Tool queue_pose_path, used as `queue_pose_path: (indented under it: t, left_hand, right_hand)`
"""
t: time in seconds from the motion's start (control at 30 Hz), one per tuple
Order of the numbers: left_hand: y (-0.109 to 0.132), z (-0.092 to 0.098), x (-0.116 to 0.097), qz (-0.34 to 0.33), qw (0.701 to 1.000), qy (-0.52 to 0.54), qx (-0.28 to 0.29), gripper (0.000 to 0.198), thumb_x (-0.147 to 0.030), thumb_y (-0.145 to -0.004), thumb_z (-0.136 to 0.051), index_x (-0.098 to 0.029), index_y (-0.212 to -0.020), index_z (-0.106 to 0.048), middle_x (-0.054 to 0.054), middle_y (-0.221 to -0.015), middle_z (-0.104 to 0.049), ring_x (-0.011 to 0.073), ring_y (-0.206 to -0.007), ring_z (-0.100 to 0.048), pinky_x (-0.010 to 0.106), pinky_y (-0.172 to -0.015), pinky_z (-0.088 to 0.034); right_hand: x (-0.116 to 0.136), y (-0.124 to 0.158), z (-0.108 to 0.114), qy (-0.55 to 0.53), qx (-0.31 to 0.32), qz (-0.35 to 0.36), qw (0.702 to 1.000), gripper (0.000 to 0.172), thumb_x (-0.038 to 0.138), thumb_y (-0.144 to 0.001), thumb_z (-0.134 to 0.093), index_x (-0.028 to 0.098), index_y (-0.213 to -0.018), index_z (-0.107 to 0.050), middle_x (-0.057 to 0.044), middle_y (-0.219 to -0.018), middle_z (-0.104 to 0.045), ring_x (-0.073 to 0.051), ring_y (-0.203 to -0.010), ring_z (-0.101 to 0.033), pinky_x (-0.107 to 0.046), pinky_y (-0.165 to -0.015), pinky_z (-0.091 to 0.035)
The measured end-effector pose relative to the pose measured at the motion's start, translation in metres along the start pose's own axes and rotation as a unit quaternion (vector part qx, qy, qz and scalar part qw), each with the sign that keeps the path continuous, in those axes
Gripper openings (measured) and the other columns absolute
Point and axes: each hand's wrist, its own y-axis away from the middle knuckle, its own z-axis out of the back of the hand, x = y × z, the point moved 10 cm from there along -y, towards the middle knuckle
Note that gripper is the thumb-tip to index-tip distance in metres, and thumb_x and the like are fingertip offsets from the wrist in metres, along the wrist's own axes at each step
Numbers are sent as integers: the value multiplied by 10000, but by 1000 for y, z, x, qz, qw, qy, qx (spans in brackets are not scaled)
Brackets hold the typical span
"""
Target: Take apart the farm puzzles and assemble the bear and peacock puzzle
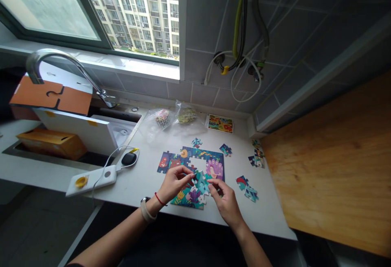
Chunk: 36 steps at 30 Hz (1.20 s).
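My left hand (174,183) and my right hand (225,204) meet over a part-built jigsaw puzzle (214,165) on the white countertop (137,187). The fingertips of both hands pinch a joined block of jigsaw pieces (191,197) with teal and purple flower patterns, at the puzzle's lower edge. A gap shows in the puzzle's middle, just above my fingers. Loose pieces lie around it, including one (197,143) above, one (225,149) to the upper right, a small cluster (247,188) to the right, and a pile (257,158) by the far corner.
A printed picture card (220,123) and plastic bags (161,118) lie at the back. To the left are a power bank (91,181), a black mouse (129,159), a white board (76,130) and a sink faucet (61,57). A wooden board (330,165) lies right.
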Motion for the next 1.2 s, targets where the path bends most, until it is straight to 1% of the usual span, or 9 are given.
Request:
queue_pose_path:
  t: [0.17, 0.33, 0.43, 0.57, 0.67, 0.77, 0.87, 1.0, 1.2]
  left_hand:
    - [7, -1, -7, -10, 1000, 3, 10, 463, -606, -765, -844, -174, -830, -693, 58, -689, -752, 217, -668, -774, 269, -578, -599]
    - [15, -2, -9, -19, 999, 5, 37, 460, -594, -766, -848, -170, -856, -694, 43, -681, -736, 206, -634, -761, 284, -590, -614]
    - [17, 4, -6, -20, 999, 16, 24, 479, -598, -745, -860, -170, -877, -691, 46, -725, -741, 207, -654, -766, 278, -582, -622]
    - [17, 25, 2, 2, 999, 33, -32, 548, -635, -724, -855, -173, -962, -680, 31, -739, -727, 224, -678, -779, 297, -594, -649]
    - [18, 41, 6, 12, 997, 50, -61, 657, -643, -708, -857, -179, -1139, -683, 43, -855, -735, 250, -757, -801, 328, -636, -672]
    - [19, 53, 8, 15, 995, 59, -76, 769, -622, -695, -872, -201, -1303, -664, 66, -986, -729, 269, -837, -812, 328, -657, -678]
    - [20, 63, 12, 20, 994, 56, -94, 742, -619, -692, -868, -200, -1280, -694, 82, -1051, -720, 271, -855, -811, 347, -692, -687]
    - [25, 77, 16, 9, 994, 28, -103, 661, -633, -723, -828, -183, -1193, -712, 62, -996, -694, 278, -842, -805, 391, -721, -692]
    - [46, 115, 14, -48, 983, -112, -139, 513, -591, -815, -759, -190, -1135, -739, 51, -887, -696, 219, -730, -759, 267, -555, -589]
  right_hand:
    - [-10, 5, -18, -93, 48, -64, 992, 452, 629, -893, -699, 185, -808, -698, -16, -674, -638, -163, -616, -589, -277, -609, -513]
    - [-13, 21, -23, -122, 47, -94, 987, 460, 639, -876, -720, 188, -792, -688, -7, -656, -617, -158, -616, -577, -276, -615, -516]
    - [-10, 27, -22, -108, 40, -86, 990, 472, 654, -880, -703, 189, -795, -688, -18, -678, -626, -168, -633, -582, -280, -620, -516]
    - [-9, 35, -17, -82, 50, -59, 994, 448, 633, -900, -688, 189, -883, -745, -66, -793, -699, -200, -701, -629, -305, -667, -550]
    - [-18, 42, -9, -80, 61, -38, 994, 416, 596, -925, -675, 194, -974, -775, -94, -883, -739, -225, -753, -676, -331, -706, -584]
    - [-28, 43, 12, -41, 26, -9, 999, 362, 544, -953, -656, 205, -977, -780, -88, -862, -747, -239, -764, -701, -334, -716, -592]
    - [-34, 42, 39, 24, -27, 27, 999, 295, 487, -961, -660, 217, -950, -779, -81, -849, -754, -248, -766, -721, -326, -706, -596]
    - [-36, 48, 68, 115, -97, 104, 983, 246, 415, -980, -630, 222, -905, -764, -100, -864, -745, -259, -800, -733, -326, -682, -608]
    - [-42, 61, 65, 282, -136, 213, 926, 202, 314, -1002, -578, 229, -953, -755, -111, -999, -740, -252, -911, -754, -359, -805, -636]
